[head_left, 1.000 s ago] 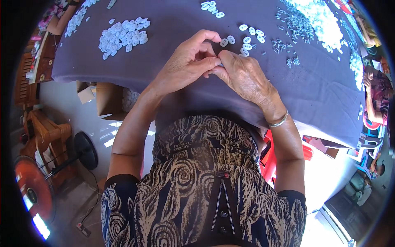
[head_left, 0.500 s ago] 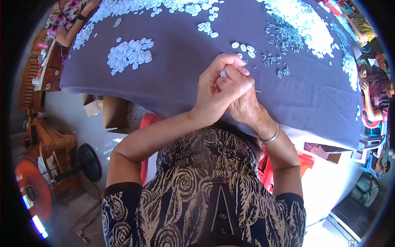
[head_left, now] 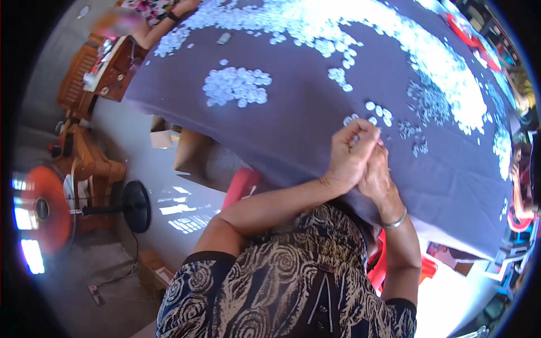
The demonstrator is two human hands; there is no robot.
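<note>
My left hand [head_left: 348, 159] and my right hand [head_left: 378, 179] are pressed together above the near edge of a table draped in grey-purple cloth [head_left: 293, 135]. Their fingertips meet over a small white piece that is mostly hidden between them. A few loose white round pieces [head_left: 378, 111] lie on the cloth just beyond my fingers. A small heap of tiny thin pieces [head_left: 420, 147] sits to the right of my hands. A silver bangle [head_left: 395, 223] circles my right wrist.
A pile of white pieces [head_left: 236, 86] lies to the left, and a wide band of them [head_left: 360, 34] runs across the far side. Another person's arm [head_left: 163, 28] rests at the far left edge. A floor fan [head_left: 42, 208], wooden furniture [head_left: 90, 160] and cardboard boxes [head_left: 191, 152] stand at left.
My hands have drawn tightly together and lifted, the left now covering the right's fingers. The view has swung, showing more of the table's far side.
</note>
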